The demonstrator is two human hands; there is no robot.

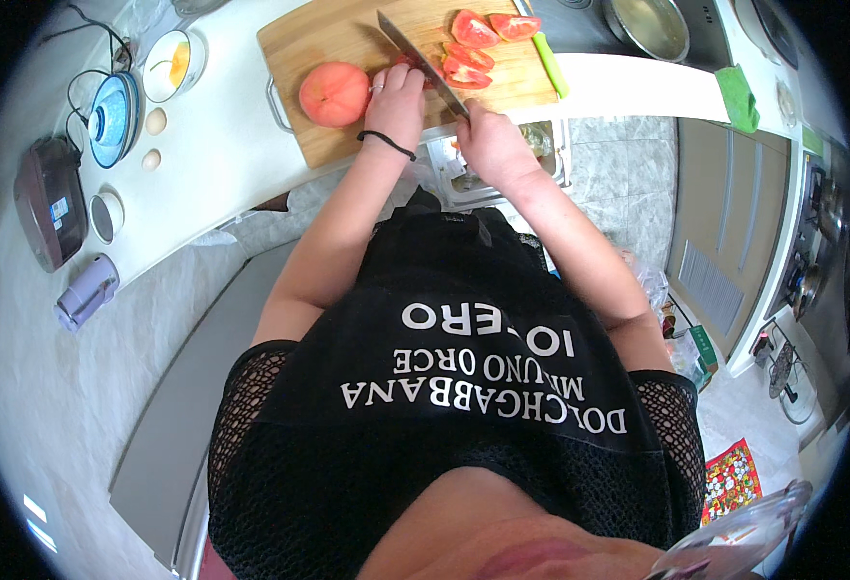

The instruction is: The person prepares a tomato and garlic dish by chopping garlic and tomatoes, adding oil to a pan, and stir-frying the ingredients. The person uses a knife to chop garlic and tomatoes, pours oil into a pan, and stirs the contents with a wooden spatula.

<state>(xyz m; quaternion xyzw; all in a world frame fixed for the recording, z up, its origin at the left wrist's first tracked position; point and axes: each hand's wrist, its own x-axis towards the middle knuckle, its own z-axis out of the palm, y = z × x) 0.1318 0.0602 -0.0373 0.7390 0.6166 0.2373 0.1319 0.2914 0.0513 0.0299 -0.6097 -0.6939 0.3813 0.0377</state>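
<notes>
My right hand [499, 143] grips the handle of a kitchen knife [419, 58], its blade slanting up and left across the wooden cutting board [287, 43]. Fingers bent, my left hand [396, 101] presses down on a red tomato piece [404, 64], mostly hidden under the fingers, just left of the blade. A whole, pale red tomato [334, 94] rests on the board beside my left hand. Right of the knife lie several cut tomato wedges [475, 29]. A bright green handle [550, 65] lies along the board's right edge.
Left on the white counter [229, 159] are a white bowl [171, 65] with yellow contents, two eggs [155, 121], blue bowls [111, 119], a cup [106, 217] and a purple flask [88, 291]. A pot [646, 30] and green cloth [738, 98] are right. Below the board is an open drawer [564, 156].
</notes>
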